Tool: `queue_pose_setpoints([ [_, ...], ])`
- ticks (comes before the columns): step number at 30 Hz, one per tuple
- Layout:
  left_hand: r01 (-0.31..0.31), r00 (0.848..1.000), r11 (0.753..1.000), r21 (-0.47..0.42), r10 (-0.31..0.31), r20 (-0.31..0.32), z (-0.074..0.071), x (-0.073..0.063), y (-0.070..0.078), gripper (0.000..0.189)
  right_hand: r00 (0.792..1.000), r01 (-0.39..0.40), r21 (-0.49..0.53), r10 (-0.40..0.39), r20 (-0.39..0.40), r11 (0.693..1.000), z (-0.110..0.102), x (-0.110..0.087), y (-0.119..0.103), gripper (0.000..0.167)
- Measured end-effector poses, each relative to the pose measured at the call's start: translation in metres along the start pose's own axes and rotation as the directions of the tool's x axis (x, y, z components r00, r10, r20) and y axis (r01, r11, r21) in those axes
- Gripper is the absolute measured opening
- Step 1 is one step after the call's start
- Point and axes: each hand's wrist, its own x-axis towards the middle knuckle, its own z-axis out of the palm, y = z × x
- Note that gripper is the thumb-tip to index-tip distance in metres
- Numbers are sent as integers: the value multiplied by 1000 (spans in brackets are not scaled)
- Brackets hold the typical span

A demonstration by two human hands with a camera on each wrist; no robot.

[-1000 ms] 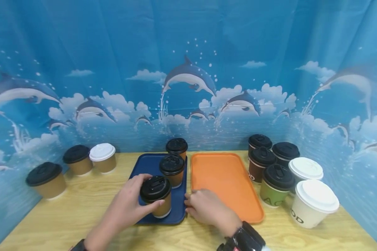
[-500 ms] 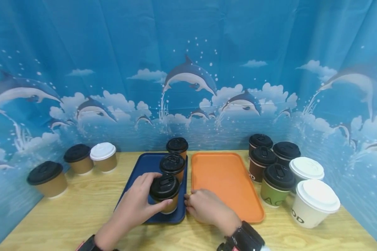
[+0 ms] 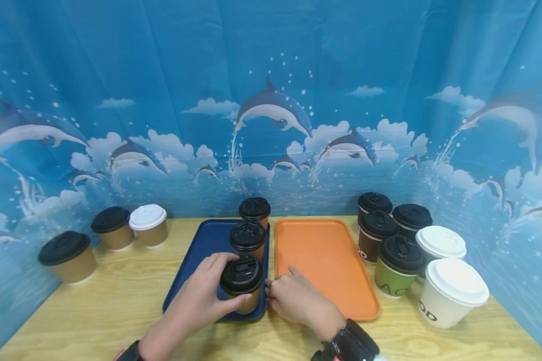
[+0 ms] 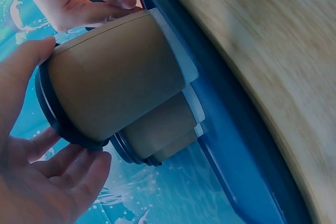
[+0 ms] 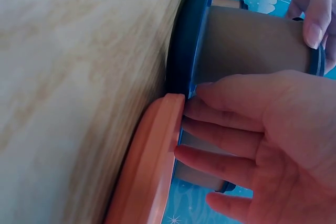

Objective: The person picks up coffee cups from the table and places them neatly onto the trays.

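My left hand [image 3: 203, 291] grips a brown paper cup [image 3: 249, 301] with a black lid, thumb on the near side and fingers on the far side. In the left wrist view, the cup stands upright on the blue tray [image 4: 236, 156], its base at the tray floor. Behind it on the same tray, two more brown cups with black lids, a middle one [image 3: 247, 238] and a back one [image 3: 255, 209], form a line along the right side. My right hand [image 3: 298, 298] rests between the trays; its relaxed fingers [image 5: 226, 129] touch the blue tray's rim.
An orange tray [image 3: 320, 250] lies right of the blue one. Several lidded cups crowd the right, including a green cup [image 3: 394, 278] and a white cup [image 3: 449, 296]. At left stand two black-lidded brown cups and a white-lidded cup [image 3: 150, 228]. A dolphin-print curtain [image 3: 271, 125] hangs behind.
My left hand has shifted the gripped cup rightward across the blue tray, into line with the two cups behind. The right hand stays in place, with one finger now raised.
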Motion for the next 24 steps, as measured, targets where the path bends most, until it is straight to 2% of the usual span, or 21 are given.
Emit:
queue_pose_setpoints([
  [4,3,1000,1000,19,-3,11,0,-1,0,75,1000,-19,13,18,16,1000,0,1,0,15],
  [7,3,1000,999,33,-3,-5,-1,-2,0,80,999,-34,23,33,36,999,0,1,0,14],
  [15,13,1000,1000,16,-13,-1,-10,-5,5,76,992,-89,67,83,96,994,-6,2,-3,8],
  [20,36,999,999,20,-37,9,-12,-7,5,71,995,-70,-36,72,65,997,-6,3,-9,13],
  [24,40,999,998,53,-41,20,-10,-8,6,70,999,-33,-148,34,4,988,2,-1,-13,16],
])
